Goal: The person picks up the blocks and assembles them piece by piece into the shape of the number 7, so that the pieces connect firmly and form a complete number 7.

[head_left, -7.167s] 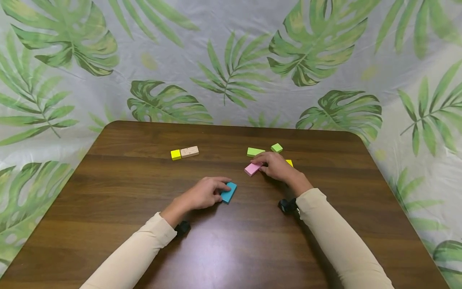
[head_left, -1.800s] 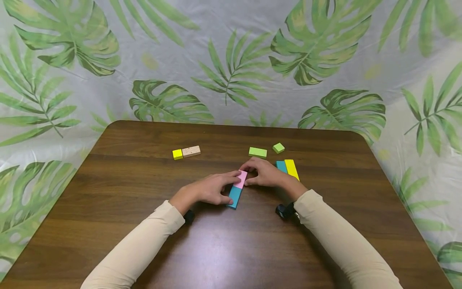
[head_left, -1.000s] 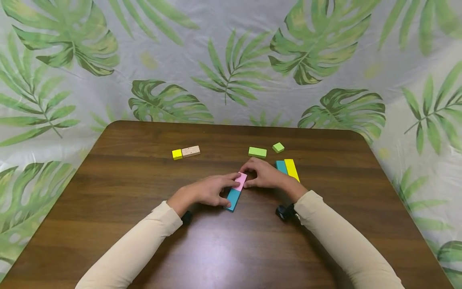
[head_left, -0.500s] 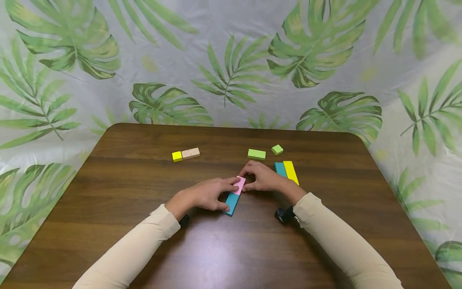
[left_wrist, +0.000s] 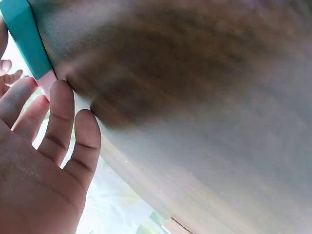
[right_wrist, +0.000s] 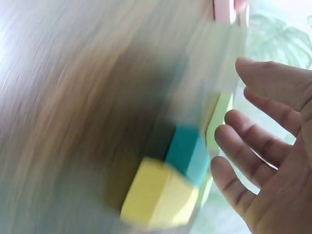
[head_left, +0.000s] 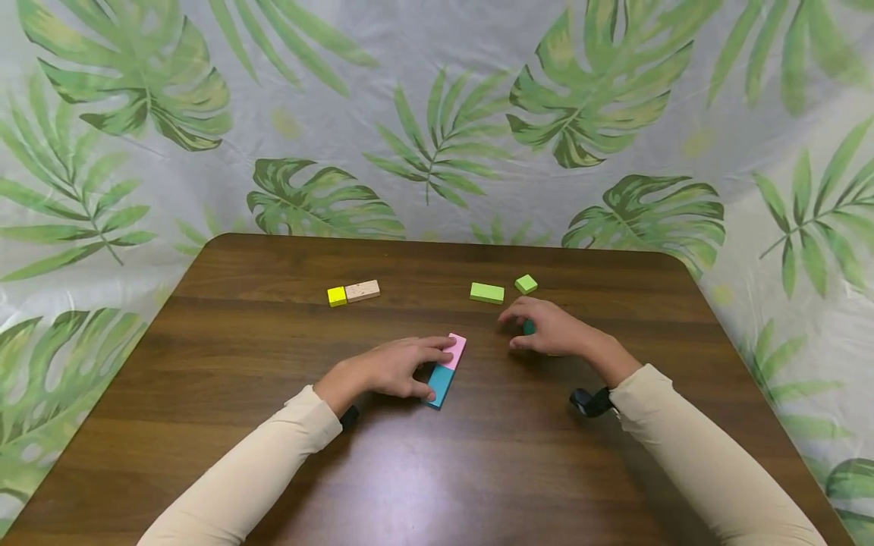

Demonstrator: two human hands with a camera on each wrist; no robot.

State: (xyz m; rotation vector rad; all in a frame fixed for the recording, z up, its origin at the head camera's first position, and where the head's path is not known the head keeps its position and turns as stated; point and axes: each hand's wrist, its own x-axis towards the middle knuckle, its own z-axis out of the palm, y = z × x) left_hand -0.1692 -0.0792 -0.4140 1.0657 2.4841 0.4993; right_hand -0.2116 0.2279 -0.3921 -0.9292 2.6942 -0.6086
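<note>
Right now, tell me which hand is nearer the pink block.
Left. The left hand rests its fingertips on the pink block; the right hand is off to its right, over the teal block.

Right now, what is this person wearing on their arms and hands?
Both arms are covered by long, close-fitting cream sleeves that end at the wrists. The left hand and right hand are bare, with no gloves or rings visible. A small black device is strapped under each wrist.

Left hand point(head_left: 392, 368): palm down, fingers extended toward 2 o'clock, relaxed.
Right hand point(head_left: 549, 334): palm down, fingers loosely spread, pointing toward 10 o'clock.
Forearms: both in beige sleeves, converging toward 12 o'clock.
</note>
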